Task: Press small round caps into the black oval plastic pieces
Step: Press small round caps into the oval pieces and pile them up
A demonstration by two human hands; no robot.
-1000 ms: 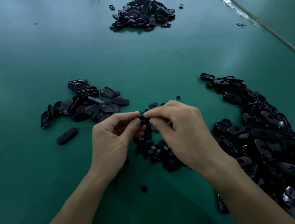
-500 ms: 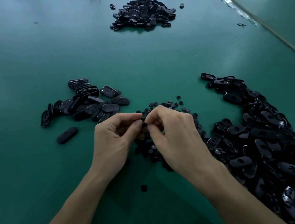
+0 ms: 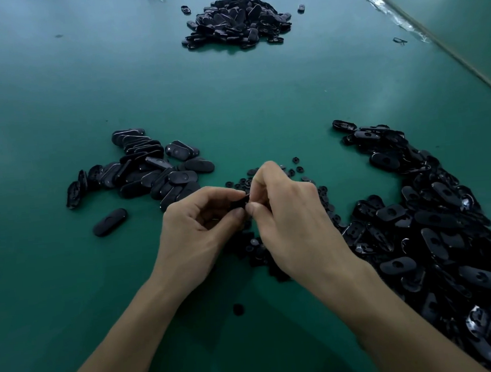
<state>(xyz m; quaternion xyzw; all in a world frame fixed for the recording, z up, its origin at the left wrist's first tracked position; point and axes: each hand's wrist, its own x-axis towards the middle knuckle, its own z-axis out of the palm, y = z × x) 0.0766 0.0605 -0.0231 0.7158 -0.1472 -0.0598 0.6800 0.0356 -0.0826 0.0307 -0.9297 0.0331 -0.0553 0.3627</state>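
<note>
- Left hand (image 3: 195, 233) and right hand (image 3: 291, 220) pinch one black oval plastic piece (image 3: 239, 203) between curled fingertips.
- Since half a second ago, the right knuckles arch higher above the small round black caps (image 3: 325, 197); the left hand is unmoved.

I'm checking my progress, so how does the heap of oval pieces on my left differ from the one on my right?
The left heap is small; the right heap is far bigger, running out of view. Left heap pieces partly lean in rows; right heap pieces lie jumbled, many showing a round hole. Both are black ovals on the green table.
</note>
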